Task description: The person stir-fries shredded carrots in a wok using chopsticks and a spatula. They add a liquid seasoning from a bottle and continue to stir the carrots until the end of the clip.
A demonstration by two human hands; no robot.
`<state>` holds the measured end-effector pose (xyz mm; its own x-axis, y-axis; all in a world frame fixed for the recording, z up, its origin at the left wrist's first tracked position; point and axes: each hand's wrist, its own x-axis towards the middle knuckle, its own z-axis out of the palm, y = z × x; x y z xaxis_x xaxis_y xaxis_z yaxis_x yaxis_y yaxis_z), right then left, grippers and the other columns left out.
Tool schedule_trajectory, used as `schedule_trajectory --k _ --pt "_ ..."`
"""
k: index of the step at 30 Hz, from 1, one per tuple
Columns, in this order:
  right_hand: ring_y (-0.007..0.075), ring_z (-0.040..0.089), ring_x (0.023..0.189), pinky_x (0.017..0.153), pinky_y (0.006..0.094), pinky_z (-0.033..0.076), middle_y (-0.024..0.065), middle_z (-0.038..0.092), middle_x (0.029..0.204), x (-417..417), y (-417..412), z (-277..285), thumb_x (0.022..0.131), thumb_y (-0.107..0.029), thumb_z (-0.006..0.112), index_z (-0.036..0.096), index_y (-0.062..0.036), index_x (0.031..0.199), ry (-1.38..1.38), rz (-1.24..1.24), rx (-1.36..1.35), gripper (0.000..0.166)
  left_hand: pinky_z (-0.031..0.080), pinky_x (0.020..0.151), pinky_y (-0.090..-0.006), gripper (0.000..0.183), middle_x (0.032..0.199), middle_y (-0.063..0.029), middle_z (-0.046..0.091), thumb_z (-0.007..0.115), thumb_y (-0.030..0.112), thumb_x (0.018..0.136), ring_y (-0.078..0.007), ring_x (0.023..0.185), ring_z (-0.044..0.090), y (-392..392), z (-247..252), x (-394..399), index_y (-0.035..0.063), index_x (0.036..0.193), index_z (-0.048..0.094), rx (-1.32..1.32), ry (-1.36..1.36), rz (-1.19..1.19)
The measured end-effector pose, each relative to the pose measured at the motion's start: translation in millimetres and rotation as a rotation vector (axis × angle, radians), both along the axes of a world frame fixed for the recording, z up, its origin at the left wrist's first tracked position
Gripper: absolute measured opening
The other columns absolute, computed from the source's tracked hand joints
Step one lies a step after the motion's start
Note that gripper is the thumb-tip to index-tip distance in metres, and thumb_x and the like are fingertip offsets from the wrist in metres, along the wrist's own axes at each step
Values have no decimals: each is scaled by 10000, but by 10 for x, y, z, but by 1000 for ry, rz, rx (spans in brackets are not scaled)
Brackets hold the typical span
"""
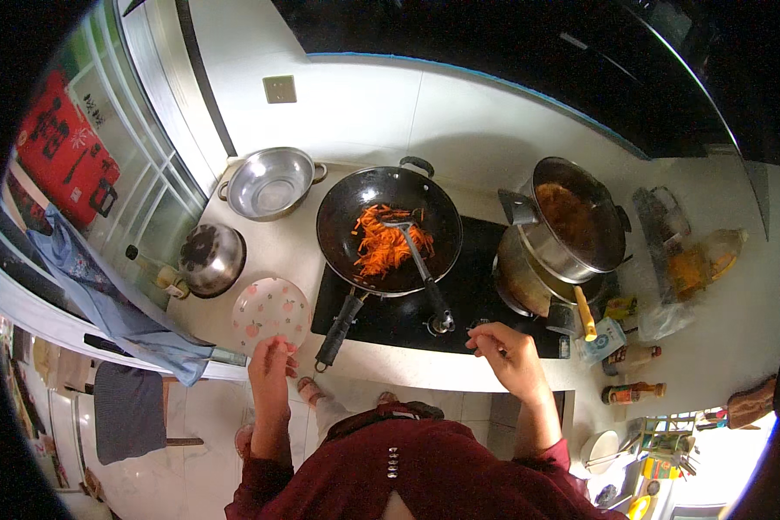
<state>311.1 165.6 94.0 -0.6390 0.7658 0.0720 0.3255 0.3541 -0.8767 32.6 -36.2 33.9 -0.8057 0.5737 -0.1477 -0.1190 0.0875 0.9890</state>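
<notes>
A black wok [390, 286] on the left side of the black glass cooktop [390, 325] holds shredded carrot [387, 250]. A metal spatula [419, 257] rests in it, its dark handle reaching over the wok's near rim. My left hand [273, 367] is at the near edge of a round plate with a peach pattern [272, 312], left of the wok handle [338, 335]; whether it grips the rim cannot be told. My right hand [510, 357], fingers bent, is at the cooktop's front edge, near a control knob [478, 324]; its fingertips are partly hidden, and no held object shows.
A steel basin [274, 185], an upturned metal bowl [212, 260] and a bottle [169, 281] stand at the left. On the right, a steel pot [569, 250] sits tilted over another pan [520, 273]. Beyond are plastic bags [669, 279] and sauce bottles [630, 393]. A range hood [494, 52] hangs above.
</notes>
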Motion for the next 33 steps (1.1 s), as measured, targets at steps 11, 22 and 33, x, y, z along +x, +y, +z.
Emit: schedule_trajectory --k 11,22,33 --pt "112 573 620 574 239 468 90 659 743 818 175 93 957 -154 508 640 45 922 233 -542 -86 242 427 590 -222 221 926 -58 617 497 169 949 -88 698 523 566 310 247 21 1093 573 -20 20 -266" --pt "126 524 617 576 272 433 59 620 740 1925 2286 469 943 -205 509 640 32 893 271 -793 103 274 484 607 -237 255 963 -98 614 547 123 928 -127 743 577 2112 612 669 6 1154 536 139 -92 -640" --pt "318 592 954 788 421 492 176 607 1059 2222 4321 -82 893 -200 545 475 -14 1277 -785 -695 114 432 538 731 -330 209 950 -100 589 608 216 897 -193 808 615 3527 392 1095 37 974 531 121 -234 -659"
